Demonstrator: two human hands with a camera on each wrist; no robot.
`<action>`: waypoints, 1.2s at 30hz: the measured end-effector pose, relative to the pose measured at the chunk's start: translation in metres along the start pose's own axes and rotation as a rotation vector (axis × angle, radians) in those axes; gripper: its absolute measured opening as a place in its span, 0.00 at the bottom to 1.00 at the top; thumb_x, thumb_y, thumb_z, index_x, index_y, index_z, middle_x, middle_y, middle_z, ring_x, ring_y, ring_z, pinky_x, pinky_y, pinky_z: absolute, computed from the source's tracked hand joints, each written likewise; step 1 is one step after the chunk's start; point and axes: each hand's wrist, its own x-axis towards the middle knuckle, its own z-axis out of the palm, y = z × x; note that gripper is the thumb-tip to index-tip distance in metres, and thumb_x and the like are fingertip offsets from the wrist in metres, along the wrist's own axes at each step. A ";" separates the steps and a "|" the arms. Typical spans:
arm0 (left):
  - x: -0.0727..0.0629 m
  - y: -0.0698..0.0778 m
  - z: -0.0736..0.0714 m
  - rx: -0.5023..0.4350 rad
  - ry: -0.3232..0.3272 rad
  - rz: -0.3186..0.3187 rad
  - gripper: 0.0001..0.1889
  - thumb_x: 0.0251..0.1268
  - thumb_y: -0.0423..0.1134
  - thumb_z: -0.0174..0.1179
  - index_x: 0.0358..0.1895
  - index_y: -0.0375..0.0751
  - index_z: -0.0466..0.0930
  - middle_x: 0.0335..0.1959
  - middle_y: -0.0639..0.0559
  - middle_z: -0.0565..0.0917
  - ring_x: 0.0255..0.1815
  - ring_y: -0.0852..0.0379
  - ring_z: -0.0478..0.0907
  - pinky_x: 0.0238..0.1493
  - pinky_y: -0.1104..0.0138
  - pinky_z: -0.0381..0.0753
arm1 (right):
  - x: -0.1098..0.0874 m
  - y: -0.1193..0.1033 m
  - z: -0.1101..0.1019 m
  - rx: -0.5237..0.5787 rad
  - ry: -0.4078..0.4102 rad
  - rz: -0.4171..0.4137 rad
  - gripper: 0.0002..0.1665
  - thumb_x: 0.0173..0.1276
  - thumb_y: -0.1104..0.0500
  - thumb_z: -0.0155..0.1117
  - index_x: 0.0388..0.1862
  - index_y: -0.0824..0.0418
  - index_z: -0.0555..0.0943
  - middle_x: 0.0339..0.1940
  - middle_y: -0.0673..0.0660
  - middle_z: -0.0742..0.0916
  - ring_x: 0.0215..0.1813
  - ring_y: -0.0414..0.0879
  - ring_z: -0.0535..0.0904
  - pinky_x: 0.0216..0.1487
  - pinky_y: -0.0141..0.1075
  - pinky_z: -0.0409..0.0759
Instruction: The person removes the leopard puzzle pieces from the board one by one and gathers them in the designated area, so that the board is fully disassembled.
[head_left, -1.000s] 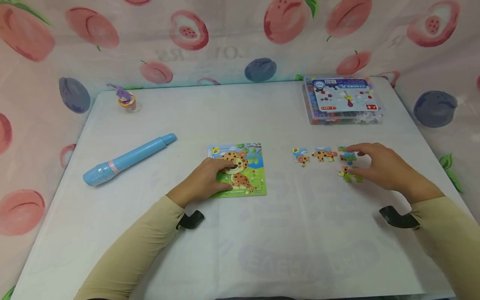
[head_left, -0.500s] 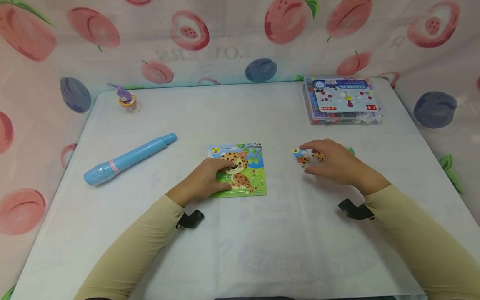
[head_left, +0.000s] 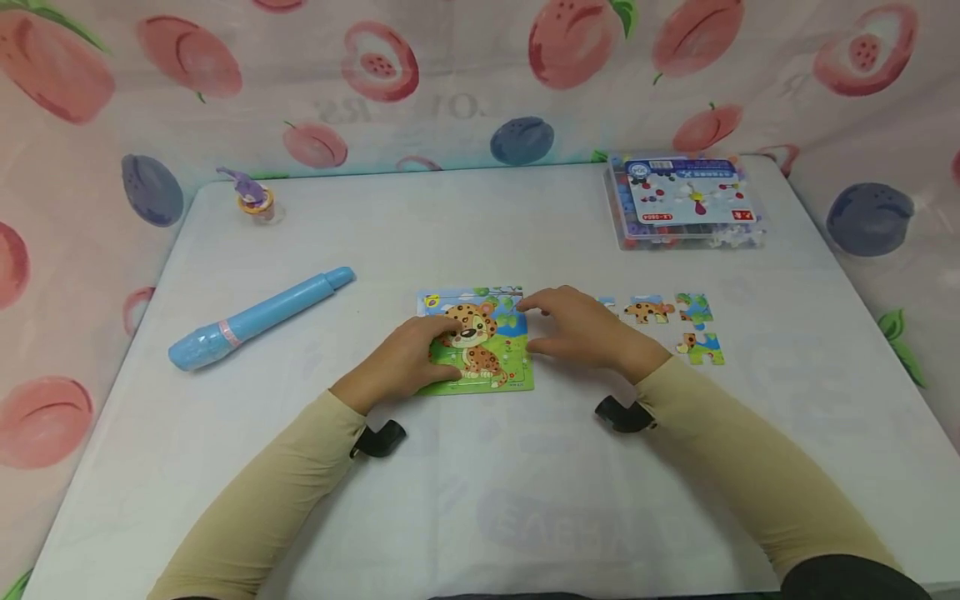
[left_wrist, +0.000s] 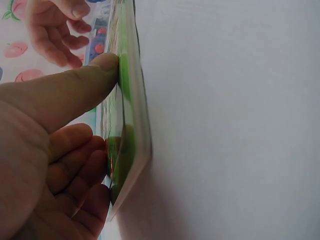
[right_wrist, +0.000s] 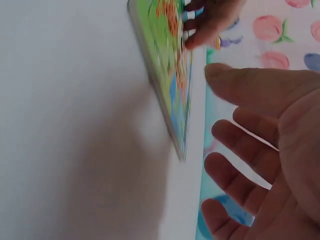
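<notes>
A square leopard jigsaw puzzle board (head_left: 491, 362) lies flat at the middle of the table. My left hand (head_left: 401, 358) rests on its left side; in the left wrist view the thumb (left_wrist: 75, 87) touches the green part of the surface. Beside the puzzle's right edge is my right hand (head_left: 581, 333), its thumb and fingers spread apart. The right wrist view shows nothing between those fingers (right_wrist: 247, 145). To the right lie loose puzzle pieces: a spotted one (head_left: 649, 310), a green-and-blue one (head_left: 693, 308), another below (head_left: 702, 348), and one partly hidden behind the right hand.
A light-blue tube-shaped thing (head_left: 262, 321) lies at the left. At the back left stands a small purple figure on a cup-like base (head_left: 255, 200). A clear plastic box (head_left: 686, 204) of colourful parts sits at the back right.
My right hand has moved left from the loose pieces to the puzzle's right edge, and the right-hand pieces show again. The left hand has hardly moved.
</notes>
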 end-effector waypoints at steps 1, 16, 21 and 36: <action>0.000 0.000 0.000 0.000 0.000 -0.002 0.34 0.60 0.43 0.73 0.68 0.34 0.72 0.66 0.40 0.75 0.69 0.41 0.67 0.70 0.52 0.64 | 0.003 -0.003 0.002 -0.009 -0.005 -0.008 0.32 0.64 0.55 0.72 0.66 0.62 0.77 0.63 0.59 0.81 0.60 0.55 0.75 0.61 0.50 0.74; -0.004 0.000 -0.002 0.010 0.042 0.052 0.34 0.58 0.41 0.75 0.65 0.30 0.74 0.63 0.38 0.77 0.65 0.39 0.70 0.67 0.50 0.67 | 0.031 -0.023 0.026 -0.056 -0.078 -0.046 0.31 0.67 0.52 0.71 0.66 0.61 0.78 0.63 0.58 0.81 0.64 0.57 0.74 0.64 0.52 0.71; -0.003 0.000 -0.002 0.005 0.047 0.045 0.34 0.58 0.41 0.75 0.66 0.30 0.74 0.64 0.38 0.77 0.66 0.39 0.69 0.68 0.50 0.66 | 0.033 -0.026 0.031 -0.070 -0.051 -0.052 0.30 0.67 0.52 0.71 0.65 0.63 0.78 0.63 0.58 0.82 0.64 0.57 0.74 0.64 0.52 0.71; 0.000 -0.001 -0.003 -0.013 0.033 -0.005 0.31 0.61 0.40 0.73 0.66 0.32 0.75 0.63 0.40 0.78 0.66 0.40 0.69 0.68 0.51 0.67 | 0.039 -0.034 0.032 -0.060 -0.057 -0.043 0.25 0.66 0.56 0.72 0.60 0.62 0.80 0.57 0.58 0.82 0.62 0.53 0.73 0.63 0.49 0.72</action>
